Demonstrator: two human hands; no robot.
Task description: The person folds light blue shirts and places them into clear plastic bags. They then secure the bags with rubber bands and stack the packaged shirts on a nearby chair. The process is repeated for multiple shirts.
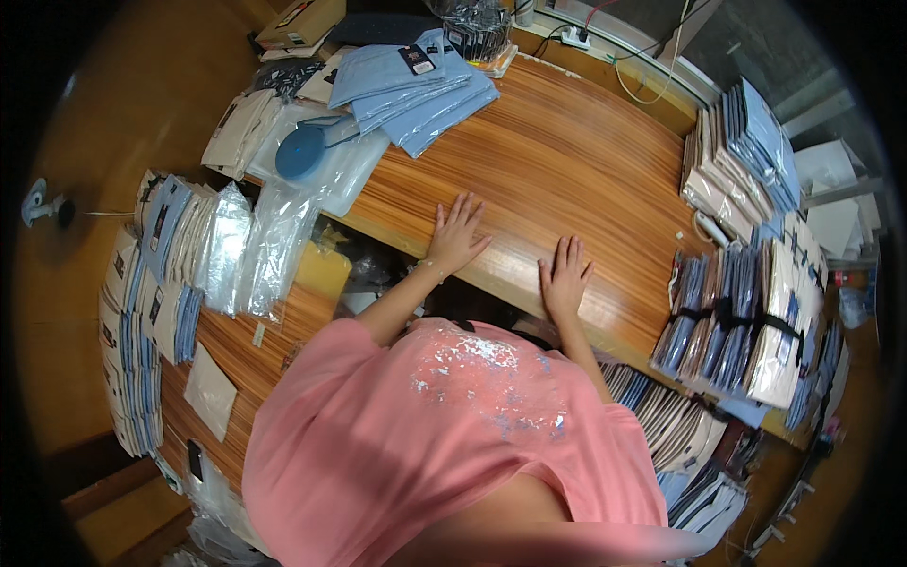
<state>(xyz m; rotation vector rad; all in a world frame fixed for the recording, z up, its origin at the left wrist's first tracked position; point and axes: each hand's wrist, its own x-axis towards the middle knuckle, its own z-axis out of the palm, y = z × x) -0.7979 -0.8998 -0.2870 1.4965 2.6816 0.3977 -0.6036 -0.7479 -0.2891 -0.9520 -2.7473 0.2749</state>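
My left hand (457, 238) lies flat near the front edge of the wood-grain table (557, 161), fingers spread and nothing in them. To its right, my right hand (566, 282) rests palm down on the same tabletop, its fingers stretched out and holding nothing. Beyond my left hand is a fanned pile of light blue packaged garments (416, 90). A round blue object (301, 153) sits on clear plastic bags (351, 170), left of that hand. Nearest my right hand, farther right, stand bundles of packaged garments (723, 317) tied with black bands.
Packed garments (132, 331) are stacked along the left side, beside a flat beige packet (210, 391). More beige and blue packs (737, 161) rise at the back right. A wire basket (480, 40) and a cardboard box (300, 24) stand at the back. Cables (652, 90) hang near the window.
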